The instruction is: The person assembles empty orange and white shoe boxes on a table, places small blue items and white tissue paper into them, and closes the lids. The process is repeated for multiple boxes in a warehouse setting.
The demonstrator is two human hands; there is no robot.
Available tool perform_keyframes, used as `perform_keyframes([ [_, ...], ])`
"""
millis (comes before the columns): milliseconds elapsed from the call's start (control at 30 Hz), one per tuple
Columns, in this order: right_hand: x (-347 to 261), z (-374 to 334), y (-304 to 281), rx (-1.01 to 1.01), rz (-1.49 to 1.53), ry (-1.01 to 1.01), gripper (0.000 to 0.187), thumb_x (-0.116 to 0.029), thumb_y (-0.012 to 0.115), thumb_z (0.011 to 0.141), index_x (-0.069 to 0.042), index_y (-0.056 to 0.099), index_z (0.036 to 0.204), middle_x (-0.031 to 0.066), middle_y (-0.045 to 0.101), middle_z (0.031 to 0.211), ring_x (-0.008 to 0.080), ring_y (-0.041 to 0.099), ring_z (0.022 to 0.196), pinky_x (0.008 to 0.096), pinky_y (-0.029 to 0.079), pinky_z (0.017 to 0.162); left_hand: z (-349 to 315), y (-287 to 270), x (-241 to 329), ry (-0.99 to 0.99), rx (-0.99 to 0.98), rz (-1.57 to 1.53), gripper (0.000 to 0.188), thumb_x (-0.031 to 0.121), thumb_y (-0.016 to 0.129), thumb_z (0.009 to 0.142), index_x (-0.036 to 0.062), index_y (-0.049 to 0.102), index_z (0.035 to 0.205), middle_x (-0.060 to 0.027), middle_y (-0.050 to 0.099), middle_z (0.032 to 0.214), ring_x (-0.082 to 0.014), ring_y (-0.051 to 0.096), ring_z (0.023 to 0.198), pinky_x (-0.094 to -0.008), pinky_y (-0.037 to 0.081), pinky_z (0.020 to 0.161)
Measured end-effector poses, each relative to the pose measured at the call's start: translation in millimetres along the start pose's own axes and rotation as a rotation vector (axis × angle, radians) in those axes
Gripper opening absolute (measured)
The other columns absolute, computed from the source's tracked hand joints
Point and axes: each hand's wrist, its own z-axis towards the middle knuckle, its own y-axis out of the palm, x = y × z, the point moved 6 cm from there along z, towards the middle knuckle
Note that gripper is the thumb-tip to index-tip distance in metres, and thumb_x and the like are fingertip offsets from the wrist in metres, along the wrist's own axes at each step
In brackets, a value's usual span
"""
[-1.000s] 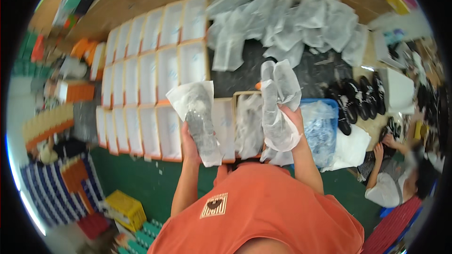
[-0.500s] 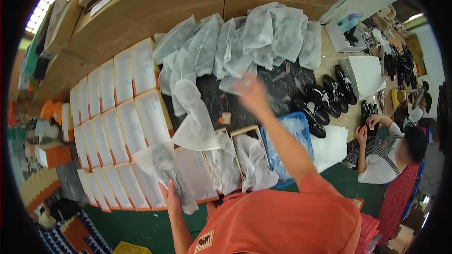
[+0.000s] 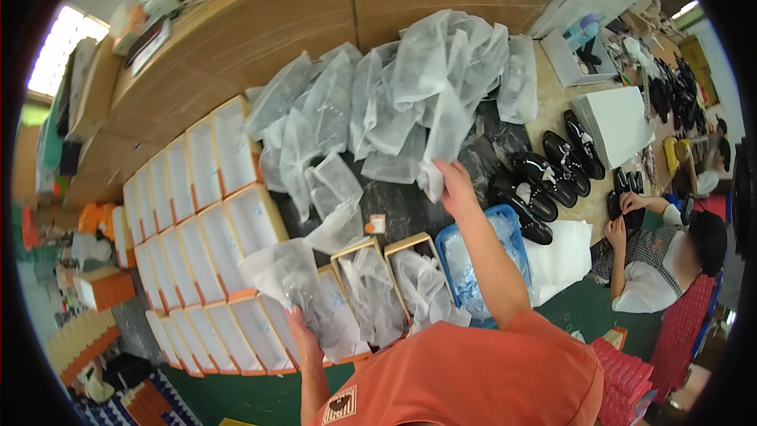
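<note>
My left hand [image 3: 303,333], at the near side of the table, is closed on a translucent white bag [image 3: 288,272] with something dark showing faintly inside. Farther off and to the right, my right hand [image 3: 456,188] pinches the lower end of another translucent white bag [image 3: 448,126], stretched down from the pile [image 3: 430,55]. Between the hands, one more such bag [image 3: 337,189] lies crumpled on the dark tabletop. Two open shoeboxes just right of my left hand each hold wrapped contents: the left box [image 3: 335,264] and the right box [image 3: 430,243].
Rows of open shoeboxes with white insides [image 3: 256,217] fill the table's left. A blue basket [image 3: 443,256] of clear plastic stands under my right forearm. Black shoes [image 3: 556,159] lie at right, by white sheets [image 3: 615,122]. A co-worker [image 3: 658,256] handles a dark shoe there.
My right hand, blurred earlier over the pile, has come nearer and now grips a bag, drawing its end toward me. The left hand's bag has shifted slightly right over the boxes.
</note>
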Motion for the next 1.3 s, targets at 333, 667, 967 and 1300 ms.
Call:
perform_keyframes([
  [333, 76, -184, -7, -0.453, 0.304, 0.169, 0.045, -0.010, 0.057, 0.095, -0.001, 0.050, 0.139, 0.0165, 0.067, 0.121, 0.0270, 0.066, 0.109, 0.0401, 0.054, 0.094, -36, -78, -31, 0.127, -0.146, -0.174, 0.062, 0.043, 0.046, 0.102, 0.0037, 0.038, 0.149, -0.0126, 0.055, 0.138, -0.0274, 0.056, 0.123, -0.0387, 0.043, 0.106],
  [667, 221, -265, 91, -0.744, -1.077, -0.656, 0.038, -0.024, 0.061, 0.096, -0.002, 0.057, 0.126, 0.0202, 0.070, 0.094, 0.0381, 0.068, 0.095, 0.0421, 0.053, 0.085, -52, -16, -44, 0.624, -0.150, 0.780, 0.059, 0.024, 0.053, 0.100, -0.0041, 0.035, 0.148, -0.0315, 0.027, 0.158, -0.0467, 0.035, 0.141, -0.0472, 0.031, 0.117],
  [967, -103, 118, 80, 0.381, -0.797, -0.619, 0.060, -0.042, 0.068, 0.091, 0.010, 0.061, 0.120, 0.0258, 0.066, 0.110, 0.0410, 0.063, 0.101, 0.0471, 0.050, 0.084, 9, 71, 54, 0.734, -0.001, 0.778, 0.039, 0.007, 0.067, 0.088, -0.0049, 0.059, 0.125, -0.0220, 0.060, 0.123, -0.0388, 0.058, 0.117, -0.0450, 0.047, 0.102],
  [1300, 5, 76, 22, 0.165, 0.083, -0.282, 0.039, -0.005, 0.054, 0.097, 0.002, 0.053, 0.136, 0.0125, 0.064, 0.126, 0.0265, 0.064, 0.112, 0.0426, 0.049, 0.100, 138, 215, 115, 0.631, -0.142, 0.758, 0.026, 0.008, 0.066, 0.084, -0.0015, 0.063, 0.108, -0.0237, 0.066, 0.099, -0.0419, 0.065, 0.091, -0.0453, 0.051, 0.079],
])
